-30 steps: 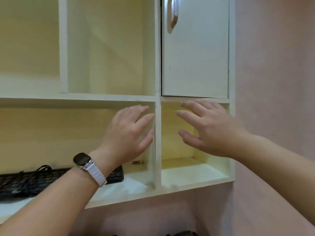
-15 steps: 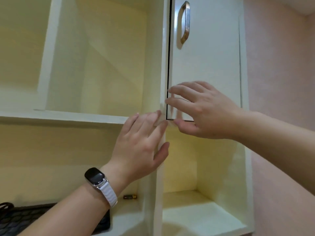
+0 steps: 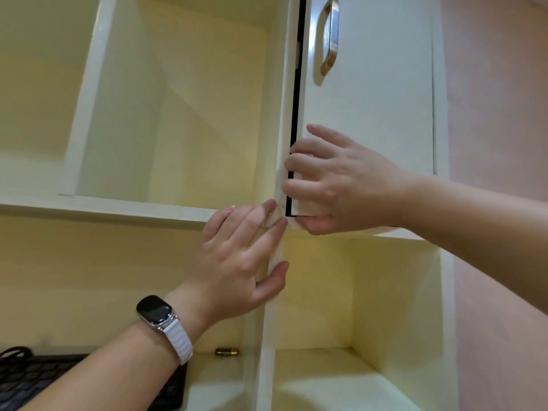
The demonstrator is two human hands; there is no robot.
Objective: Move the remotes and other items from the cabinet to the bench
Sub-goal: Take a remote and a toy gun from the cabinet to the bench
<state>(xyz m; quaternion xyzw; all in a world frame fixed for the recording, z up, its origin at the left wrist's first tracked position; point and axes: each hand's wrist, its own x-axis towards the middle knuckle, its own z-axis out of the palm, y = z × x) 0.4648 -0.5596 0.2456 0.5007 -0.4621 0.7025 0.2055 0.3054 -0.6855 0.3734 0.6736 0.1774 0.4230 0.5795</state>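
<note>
A cream cabinet (image 3: pixel 189 209) with open cubbies fills the view. Its upper right compartment has a white door (image 3: pixel 376 93) with a metal handle (image 3: pixel 330 37); a dark gap shows along the door's left edge. My right hand (image 3: pixel 341 182) grips the door's lower left corner, fingers curled over the edge and thumb under the bottom. My left hand (image 3: pixel 240 262), wearing a watch with a white band, lies flat against the vertical divider (image 3: pixel 269 321) just below, fingers spread. A black keyboard (image 3: pixel 26 381) and a small battery (image 3: pixel 226 351) lie on the lower left shelf. No remotes are visible.
A pink wall (image 3: pixel 498 143) borders the cabinet on the right. The lower right cubby (image 3: pixel 335 381) and the upper middle cubby (image 3: pixel 184 114) show nothing inside. A black cable (image 3: pixel 14 351) loops behind the keyboard.
Both hands rose from in front of the lower cubbies. My right hand reached the door's bottom corner and took hold of it; my left hand settled on the divider. The view tilted upward.
</note>
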